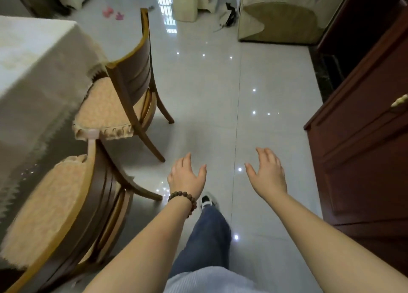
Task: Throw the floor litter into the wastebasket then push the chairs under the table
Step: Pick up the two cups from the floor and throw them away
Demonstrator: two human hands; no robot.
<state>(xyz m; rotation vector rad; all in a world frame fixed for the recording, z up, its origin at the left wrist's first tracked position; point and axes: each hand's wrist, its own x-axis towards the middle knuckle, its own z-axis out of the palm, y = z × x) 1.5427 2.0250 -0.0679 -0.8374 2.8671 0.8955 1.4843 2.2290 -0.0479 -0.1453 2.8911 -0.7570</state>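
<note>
hands: left hand point(186, 176) and right hand point(268, 174) both spread, relaxed, holding nothing, out over the glossy grey tiled floor point(220, 82).
near chair: brown wooden chair with peach cushion point(66, 211) at the cloth-covered surface point(33, 71), along its near edge; seat part out, back faces the aisle.
far chair: second like chair point(123, 94) at the surface's corner, skewed, long axis angled off the edge.
litter: pink scraps point(112, 13) on far floor; cream wastebasket point(184, 4) well apart.
risk: skewed chair likely jams its legs on the cloth if pushed straight; walking foot near chair legs, trip risk.

Brown bead bracelet point(185, 204), blue jeans point(205, 239), pale ribbed top point(209, 281), black-and-white shoe point(206, 201)
</note>
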